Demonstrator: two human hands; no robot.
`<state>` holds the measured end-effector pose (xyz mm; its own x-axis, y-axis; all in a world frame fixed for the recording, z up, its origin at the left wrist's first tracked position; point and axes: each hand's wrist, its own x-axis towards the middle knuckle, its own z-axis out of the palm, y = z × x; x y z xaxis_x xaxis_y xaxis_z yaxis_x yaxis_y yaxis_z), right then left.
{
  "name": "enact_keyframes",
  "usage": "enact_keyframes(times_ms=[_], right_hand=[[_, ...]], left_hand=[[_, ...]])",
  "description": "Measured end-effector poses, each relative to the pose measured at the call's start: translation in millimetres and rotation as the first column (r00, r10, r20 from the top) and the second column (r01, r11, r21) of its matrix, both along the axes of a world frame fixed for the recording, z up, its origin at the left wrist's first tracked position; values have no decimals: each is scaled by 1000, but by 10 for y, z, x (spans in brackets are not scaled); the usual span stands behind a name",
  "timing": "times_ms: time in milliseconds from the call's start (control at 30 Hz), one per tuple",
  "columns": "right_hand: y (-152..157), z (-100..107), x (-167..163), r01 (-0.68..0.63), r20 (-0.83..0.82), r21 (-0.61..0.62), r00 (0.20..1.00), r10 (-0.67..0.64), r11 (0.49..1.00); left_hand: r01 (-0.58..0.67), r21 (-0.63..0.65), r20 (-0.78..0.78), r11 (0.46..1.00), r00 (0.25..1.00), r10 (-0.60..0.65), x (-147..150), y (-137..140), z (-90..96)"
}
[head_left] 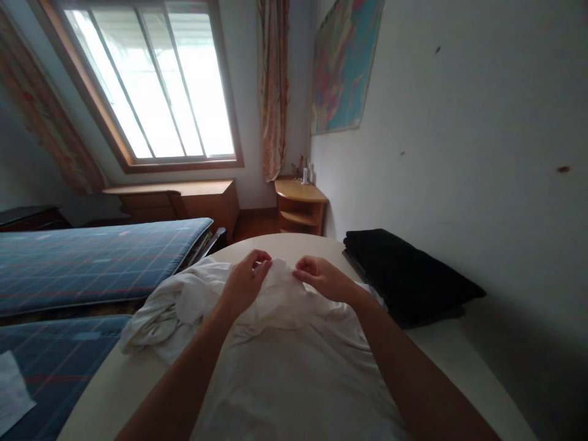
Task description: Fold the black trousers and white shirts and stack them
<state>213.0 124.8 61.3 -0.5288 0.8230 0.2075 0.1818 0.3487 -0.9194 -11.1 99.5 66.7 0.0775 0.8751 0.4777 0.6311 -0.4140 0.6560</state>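
Observation:
A white cloth garment (294, 367) is spread over a pale round-edged table (303, 241), with its left part bunched into loose folds. At its far edge my left hand (245, 278) pinches the fabric between thumb and fingers. My right hand (324, 277) grips the same edge a short way to the right, fingers curled in. Between the two hands a strip of the cloth is slightly raised. Which part of the garment this edge is, I cannot tell.
A stack of folded black cloth (408, 275) lies on the table's right side by the wall. Blue plaid mattresses (101, 263) stand to the left, one bearing a white sheet (13, 392). Beyond are a wooden corner shelf (301, 191) and a desk (209, 188) under the window.

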Motion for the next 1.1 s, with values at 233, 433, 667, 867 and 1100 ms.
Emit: enact_keyframes(times_ms=[233, 433, 667, 867, 1100], right_hand=[[-33, 97, -7, 0, -268, -39, 963, -11, 999], [-80, 159, -14, -19, -259, 60, 965, 34, 998], [-134, 231, 61, 16, 90, 237, 995, -38, 971], [-191, 305, 55, 86, 230, 397, 955, -190, 914], [-242, 373, 30, 97, 242, 446, 944, -224, 890]], left_hand=[[158, 87, -105, 984, 983, -149, 142, -99, -27], [109, -14, -20, 994, 994, -109, 196, -151, -10], [101, -11, -72, 995, 992, -101, 186, -181, 50], [113, 11, -106, 994, 988, -111, 211, -205, 46], [149, 69, -147, 986, 979, -138, 254, -240, 77]])
